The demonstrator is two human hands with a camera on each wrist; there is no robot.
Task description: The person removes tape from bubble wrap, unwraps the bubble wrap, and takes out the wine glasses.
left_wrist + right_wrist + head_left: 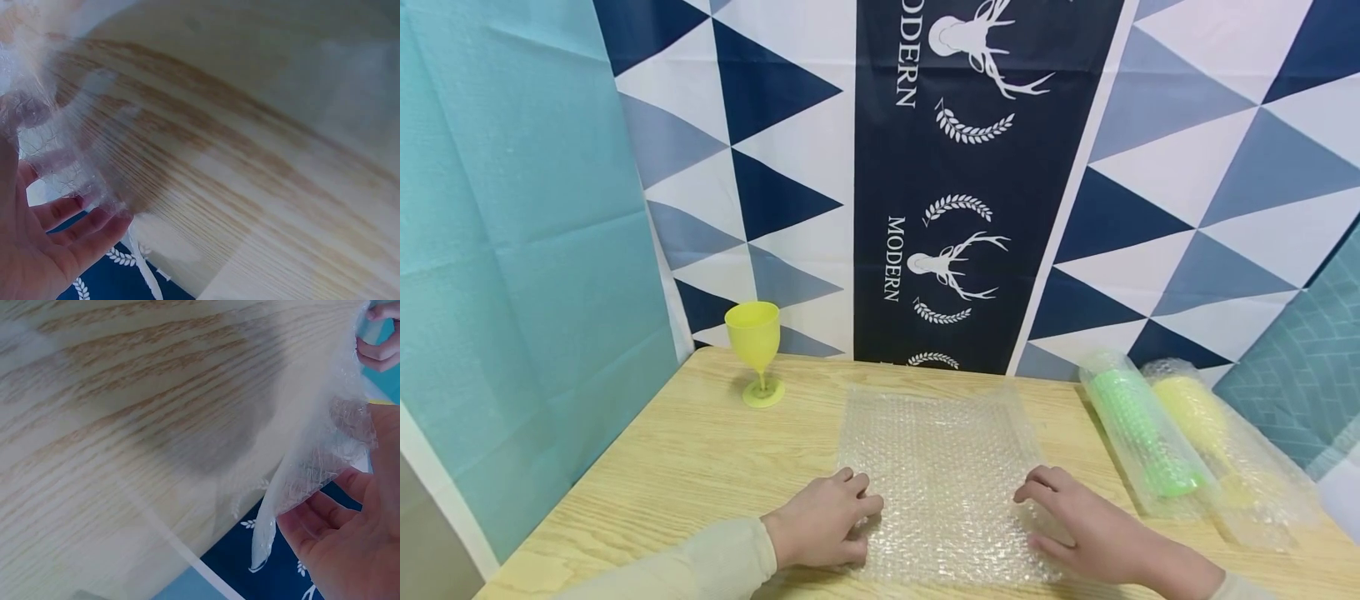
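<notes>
So, biggest stuff first: a patterned cloth (790, 50) is hung behind everything, with a plain teal cloth (535, 208) hung down the left. A wood-look table (700, 467) is set below them, and that's where all the work is being done.

The bubble wrap (951, 492) is laid out in the middle of the table, spread from the near side to the far edge, with nothing seen on it. Whether it's a single sheet or a flat bag can't really be told.

Over on the far right, two bundles are lying side by side: a wrapped yellow cup (1195, 412) and, just left of it, a wrapped green cup (1123, 408). Those two look pretty much done.

The wrap is touched along its right side by the right hand (1086, 529) and along its left side by the left hand (827, 521). On both, the fingers are loosely bent, thumb and fingertips are kept apart, and no firm pinch is shown.

Smallest of the lot, an unwrapped yellow cup (754, 337) is stood upright at the far left, well apart from both hands. Judging by that, two cups are done, the wrap is roughly spread, and one cup is left.
</notes>
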